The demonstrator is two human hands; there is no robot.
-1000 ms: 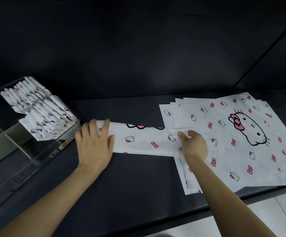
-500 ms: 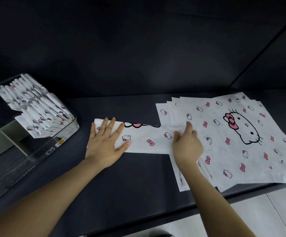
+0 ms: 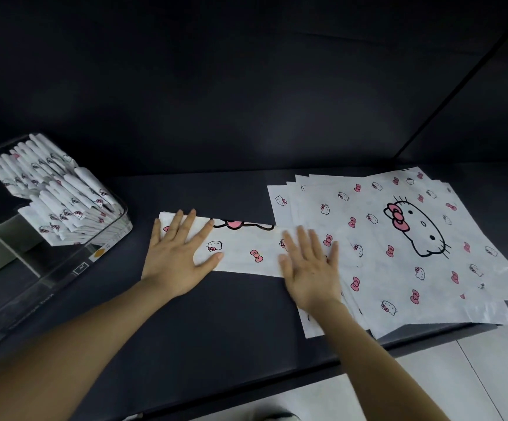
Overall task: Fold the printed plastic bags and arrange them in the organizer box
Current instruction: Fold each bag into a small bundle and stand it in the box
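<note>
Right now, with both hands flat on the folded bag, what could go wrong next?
The right hand lies where the folded bag overlaps the stack of flat bags; sliding it could drag sheets along.
That stack reaches the table edge, so a nudge might tip bags off.
Lifting the left hand may let the fold spring open.

"Where are the hands?"
"Both flat: left hand (image 3: 176,256) on the folded bag strip's (image 3: 246,250) left end, right hand (image 3: 310,268) where it meets the stack of flat bags (image 3: 398,253)."
"The organizer box (image 3: 64,278)?"
"Left on the counter (image 3: 216,323), folded bags (image 3: 55,192) leaning inside."
</note>
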